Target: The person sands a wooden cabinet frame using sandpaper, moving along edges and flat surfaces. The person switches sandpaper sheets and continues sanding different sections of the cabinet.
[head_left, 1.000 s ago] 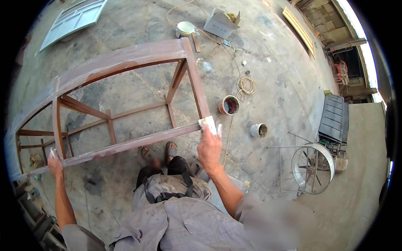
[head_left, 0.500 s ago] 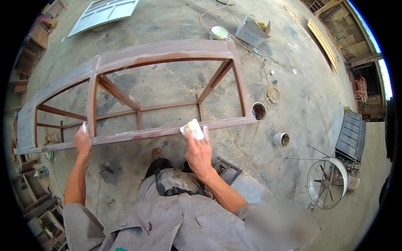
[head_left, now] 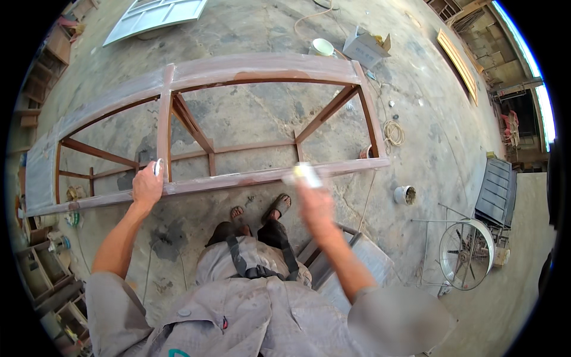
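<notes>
Brown wooden frame (head_left: 238, 179) spans the floor (head_left: 428, 137) ahead; left hand (head_left: 147, 185) grips its near edge, right hand (head_left: 316, 205) holds a white pad (head_left: 308, 175) there, best kept flat, evenly pressed.

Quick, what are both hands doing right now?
Left hand: closed on the wooden frame.
Right hand: blurry, but holding a white pad at the frame's near rail.

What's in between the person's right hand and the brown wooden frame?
In the head view, a blurry white-and-yellow pad sits between the right hand and the brown wooden frame, at its near rail.
</notes>
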The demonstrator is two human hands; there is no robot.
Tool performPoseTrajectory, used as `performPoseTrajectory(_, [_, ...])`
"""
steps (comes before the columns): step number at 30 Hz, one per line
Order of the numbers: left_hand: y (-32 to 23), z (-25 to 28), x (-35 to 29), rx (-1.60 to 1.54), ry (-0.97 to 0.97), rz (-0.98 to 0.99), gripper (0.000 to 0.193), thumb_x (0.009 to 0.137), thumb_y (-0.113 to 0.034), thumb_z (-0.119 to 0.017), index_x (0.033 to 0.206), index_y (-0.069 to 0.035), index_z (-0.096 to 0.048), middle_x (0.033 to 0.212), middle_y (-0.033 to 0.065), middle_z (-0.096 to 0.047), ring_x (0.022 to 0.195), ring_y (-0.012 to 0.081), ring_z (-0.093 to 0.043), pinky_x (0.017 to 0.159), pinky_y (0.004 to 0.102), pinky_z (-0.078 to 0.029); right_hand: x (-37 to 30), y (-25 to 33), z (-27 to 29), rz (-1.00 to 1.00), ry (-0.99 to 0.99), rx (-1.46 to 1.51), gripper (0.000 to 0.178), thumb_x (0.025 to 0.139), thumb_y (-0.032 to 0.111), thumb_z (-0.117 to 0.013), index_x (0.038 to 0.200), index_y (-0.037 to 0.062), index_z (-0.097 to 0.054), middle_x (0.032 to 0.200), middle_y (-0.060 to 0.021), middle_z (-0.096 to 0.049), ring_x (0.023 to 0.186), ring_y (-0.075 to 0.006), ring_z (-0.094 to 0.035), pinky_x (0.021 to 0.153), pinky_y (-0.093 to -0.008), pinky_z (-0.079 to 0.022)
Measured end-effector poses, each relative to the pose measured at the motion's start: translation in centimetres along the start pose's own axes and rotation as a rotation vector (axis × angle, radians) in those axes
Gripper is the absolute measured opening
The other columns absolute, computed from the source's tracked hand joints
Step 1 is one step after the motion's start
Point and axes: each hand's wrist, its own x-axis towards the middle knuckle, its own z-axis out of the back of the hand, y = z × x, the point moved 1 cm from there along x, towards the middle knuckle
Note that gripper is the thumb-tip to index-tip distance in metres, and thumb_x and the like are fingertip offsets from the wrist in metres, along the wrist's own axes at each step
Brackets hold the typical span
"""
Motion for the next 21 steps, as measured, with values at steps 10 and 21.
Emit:
performPoseTrajectory(10, [-0.9, 0.1, 0.4, -0.025, 0.013, -0.014, 0.038, 0.102, -0.039, -0.055, 0.102, -0.004, -0.071, 0.089, 0.0289, -0.071, 0.090, 0.0504, -0.067, 0.081, 0.0585, -0.052, 2.4, 9.1, -4.0, 0.106, 0.160, 0.218, 0.049, 0.080, -0.002, -0.064, 0.129, 0.0054, -0.065, 0.090, -0.0163, -0.074, 0.085, -0.0290, -0.074, 0.122, -0.0567, -0.035])
performPoseTrajectory(21, [-1.6, 0.7, 0.3, -0.026, 0.025, -0.015, 0.039, 0.103, -0.039, -0.055, 0.098, -0.003, -0.071, 0.087, 0.0284, -0.071, 0.087, 0.0496, -0.068, 0.079, 0.0580, -0.051, 3.8, 14.2, -6.6, 0.189, 0.120, 0.277, 0.046, 0.081, 0.002, -0.063, 0.127, 0.0036, -0.066, 0.088, -0.0131, -0.075, 0.081, -0.0301, -0.074, 0.123, -0.0554, -0.032])
